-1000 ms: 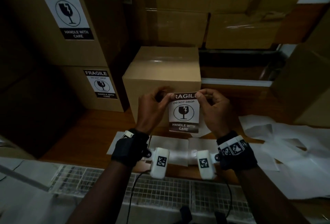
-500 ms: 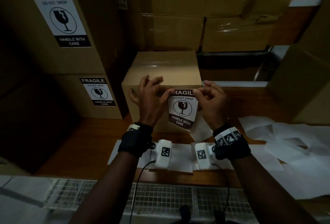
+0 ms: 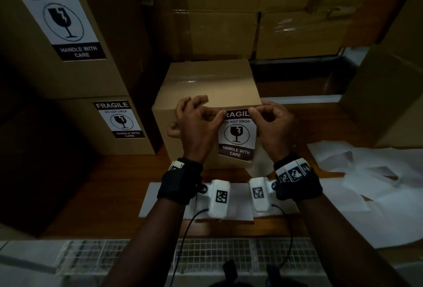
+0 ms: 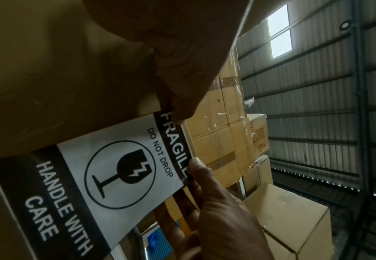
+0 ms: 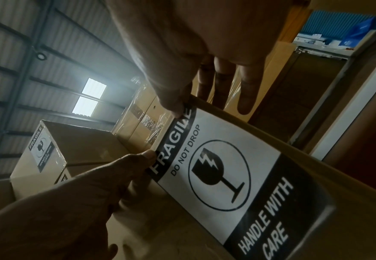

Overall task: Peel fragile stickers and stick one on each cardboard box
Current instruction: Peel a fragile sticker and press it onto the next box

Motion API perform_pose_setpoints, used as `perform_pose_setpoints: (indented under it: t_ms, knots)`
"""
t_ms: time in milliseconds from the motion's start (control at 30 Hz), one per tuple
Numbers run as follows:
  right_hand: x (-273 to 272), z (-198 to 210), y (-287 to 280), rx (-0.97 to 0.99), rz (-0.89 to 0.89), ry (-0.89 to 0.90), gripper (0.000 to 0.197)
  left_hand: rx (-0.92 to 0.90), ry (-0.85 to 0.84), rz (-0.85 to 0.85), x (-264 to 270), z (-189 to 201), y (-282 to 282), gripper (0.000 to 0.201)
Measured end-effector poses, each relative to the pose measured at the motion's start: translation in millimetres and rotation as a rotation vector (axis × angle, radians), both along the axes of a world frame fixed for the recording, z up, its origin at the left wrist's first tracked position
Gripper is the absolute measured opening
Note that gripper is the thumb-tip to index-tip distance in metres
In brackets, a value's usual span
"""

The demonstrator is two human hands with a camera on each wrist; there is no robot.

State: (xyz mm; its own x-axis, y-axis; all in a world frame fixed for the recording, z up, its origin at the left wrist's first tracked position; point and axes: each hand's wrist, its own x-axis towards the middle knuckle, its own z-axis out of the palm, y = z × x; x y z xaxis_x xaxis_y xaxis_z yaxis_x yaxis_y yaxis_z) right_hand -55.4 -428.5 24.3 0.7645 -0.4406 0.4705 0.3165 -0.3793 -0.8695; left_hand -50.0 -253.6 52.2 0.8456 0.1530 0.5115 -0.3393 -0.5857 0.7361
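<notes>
Change: since the earlier frames the fragile sticker [image 3: 237,134] has gone from hanging tilted in front of the box to sitting square against its near face, top edge just under the box's top rim; both hands have risen with it.
Stacked boxes: two cardboard boxes at far left, the upper box [image 3: 68,35] resting on the lower box [image 3: 96,126], each already wearing a fragile label.
Middle box: the unlabelled cardboard box [image 3: 206,85] stands on the desk [image 3: 91,190] in the centre, taped shut; it is the one now being labelled.
Backing sheets: white peeled backing sheets [image 3: 366,183] lie spread on the right of the desk, more under the wrists.
Hands: the left hand [image 3: 194,126] pinches the sticker's top left corner with thumb and forefinger, other fingers spread over the box edge; the right hand [image 3: 272,124] pinches the top right corner the same way. They are apart, one at each corner.
Progress: I judge two boxes done and a third mid-application; the top edge looks placed, but pressing down the lower part remains, and the bottom seems not yet stuck.
Views: the head view shows the finished boxes and the desk; the left wrist view shows the sticker [image 4: 97,176] standing off the cardboard at its lower end, which the head view cannot settle; the right wrist view shows the sticker [image 5: 222,176] face-on with both thumbs on its black band.
</notes>
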Motion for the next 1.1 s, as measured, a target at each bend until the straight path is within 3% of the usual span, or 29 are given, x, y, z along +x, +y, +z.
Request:
perform_pose_setpoints:
  t_ms: [767,1100]
  knots:
    - [-8.8,11.0,-0.4,-0.003,0.024,-0.004,0.009,-0.008,0.0,0.025,-3.2,1.8,-2.9,0.023]
    - [-2.6,5.7,-5.0,-0.024,0.047,0.018,0.011,0.086,0.013,0.028,-4.9,3.4,1.4,0.02]
